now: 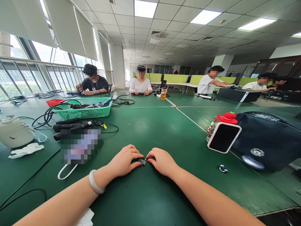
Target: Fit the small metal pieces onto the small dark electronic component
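Observation:
On the green table (pixel 150 194), my left hand (pixel 125 160) has its thumb and index finger at a tiny black piece with white markings (pixel 142 162), holding it by the edge. The piece looks like a small circuit board, but its kind is too small to tell for sure. Close beside it, on the right, my right hand (pixel 162 161) is closed in a pinch. A pale speck shows at those fingertips, and what they hold I cannot make out. A pale bangle (pixel 96 182) circles my left wrist.
To the left are a green basket (pixel 94 112), black devices with cables (pixel 75 126), a pouch with a white strap (pixel 82 147) and a cream pot (pixel 15 132). On the right, a phone (pixel 224 138) leans on a bottle beside a dark bag (pixel 265 135). Earbuds (pixel 223 169) lie nearer. Several people sit beyond.

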Tool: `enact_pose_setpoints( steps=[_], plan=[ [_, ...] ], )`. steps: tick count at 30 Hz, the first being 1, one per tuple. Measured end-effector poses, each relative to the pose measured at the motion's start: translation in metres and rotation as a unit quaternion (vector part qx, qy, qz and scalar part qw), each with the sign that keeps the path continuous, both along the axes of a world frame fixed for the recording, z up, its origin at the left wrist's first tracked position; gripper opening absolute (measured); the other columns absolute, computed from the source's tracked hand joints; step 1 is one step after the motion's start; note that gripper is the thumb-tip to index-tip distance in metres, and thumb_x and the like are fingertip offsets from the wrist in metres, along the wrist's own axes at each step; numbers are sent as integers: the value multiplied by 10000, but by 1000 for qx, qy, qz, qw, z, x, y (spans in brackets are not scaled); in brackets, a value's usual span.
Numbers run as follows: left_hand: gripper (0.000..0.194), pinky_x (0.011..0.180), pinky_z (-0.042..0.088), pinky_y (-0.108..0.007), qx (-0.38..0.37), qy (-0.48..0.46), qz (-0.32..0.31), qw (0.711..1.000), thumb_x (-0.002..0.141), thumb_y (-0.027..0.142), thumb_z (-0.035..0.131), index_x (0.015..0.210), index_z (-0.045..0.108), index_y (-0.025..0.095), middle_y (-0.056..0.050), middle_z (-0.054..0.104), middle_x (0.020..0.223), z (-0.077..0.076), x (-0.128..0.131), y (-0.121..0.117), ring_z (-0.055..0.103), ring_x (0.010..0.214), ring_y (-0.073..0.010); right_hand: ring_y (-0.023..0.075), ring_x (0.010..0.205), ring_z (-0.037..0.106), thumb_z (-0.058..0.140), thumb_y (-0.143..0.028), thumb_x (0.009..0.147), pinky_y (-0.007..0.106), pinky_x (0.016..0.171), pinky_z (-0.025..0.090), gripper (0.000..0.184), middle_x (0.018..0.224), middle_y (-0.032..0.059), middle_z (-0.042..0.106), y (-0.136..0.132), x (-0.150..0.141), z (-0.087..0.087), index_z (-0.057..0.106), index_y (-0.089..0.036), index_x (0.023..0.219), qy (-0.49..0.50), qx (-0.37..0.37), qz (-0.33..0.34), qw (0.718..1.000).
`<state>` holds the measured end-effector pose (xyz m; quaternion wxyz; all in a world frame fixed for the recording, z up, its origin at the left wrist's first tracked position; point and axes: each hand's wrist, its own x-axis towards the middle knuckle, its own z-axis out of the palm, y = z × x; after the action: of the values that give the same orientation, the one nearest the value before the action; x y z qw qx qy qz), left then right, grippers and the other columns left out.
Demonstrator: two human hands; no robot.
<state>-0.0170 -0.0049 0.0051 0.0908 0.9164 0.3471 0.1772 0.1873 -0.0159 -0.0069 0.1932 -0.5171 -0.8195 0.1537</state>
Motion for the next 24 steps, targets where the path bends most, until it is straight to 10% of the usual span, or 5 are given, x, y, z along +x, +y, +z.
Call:
enact_pose_setpoints(
  steps=[24],
  plan=[
    [205,845,384,-318,5,-2,55,998,785,411,540,845,608,226,-9,647,849,2,1,-1,504,953,-193,111,686,503,557,-237,786,228,616,362,82,775,-2,573,2,0,-5,581,-196,719,11,10,-5,1000]
  ],
)
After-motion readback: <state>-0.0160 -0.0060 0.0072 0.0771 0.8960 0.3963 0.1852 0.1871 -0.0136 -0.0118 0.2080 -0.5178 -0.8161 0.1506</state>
